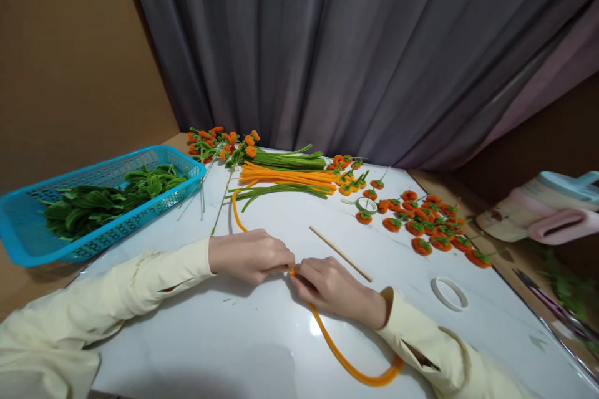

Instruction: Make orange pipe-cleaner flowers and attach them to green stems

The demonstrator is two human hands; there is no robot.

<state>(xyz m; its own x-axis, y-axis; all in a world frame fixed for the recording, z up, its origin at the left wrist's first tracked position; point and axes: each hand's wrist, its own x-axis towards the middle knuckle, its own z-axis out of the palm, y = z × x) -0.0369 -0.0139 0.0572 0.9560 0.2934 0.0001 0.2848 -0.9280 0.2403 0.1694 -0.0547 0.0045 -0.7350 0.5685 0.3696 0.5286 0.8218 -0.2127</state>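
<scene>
An orange fuzzy stem (346,365) curves over the white table from between my hands toward my right sleeve. My left hand (255,254) is closed, its fingertips pinching the stem near the table's middle. Beside it, almost touching, my right hand (334,283) is closed on the same stem. Another stretch of orange stem rises behind my left wrist toward the bundles. Just beyond my right hand lies a thin wooden stick (340,253). The fingertips hide most of the pinched part.
A blue basket (105,165) of green leaf pieces stands left. Orange stems (285,176) and green stems (290,160) lie at the back. Orange flower pieces (416,227), a white ring (449,294), scissors (555,308) and a tumbler (538,206) are at right.
</scene>
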